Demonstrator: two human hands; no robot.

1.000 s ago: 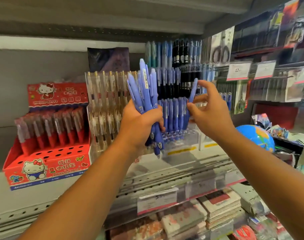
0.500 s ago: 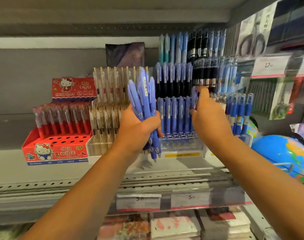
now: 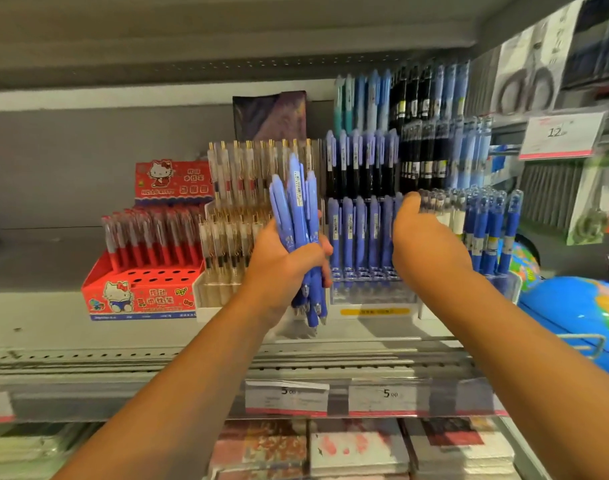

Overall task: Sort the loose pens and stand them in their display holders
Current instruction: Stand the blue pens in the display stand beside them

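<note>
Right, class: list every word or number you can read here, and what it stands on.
"12": hanging price tag.
"5 00": left shelf-edge label.
"5 00": right shelf-edge label.
"HELLO KITTY", faint: red pen box.
Too blurred: stickers on the held blue pens, yellow strip, box's other characters.

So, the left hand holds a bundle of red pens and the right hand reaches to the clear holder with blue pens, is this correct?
Not quite: the bundle of pens in the left hand is light blue, not red. The right hand does reach to the clear holder of blue pens, as the head view shows.
</note>
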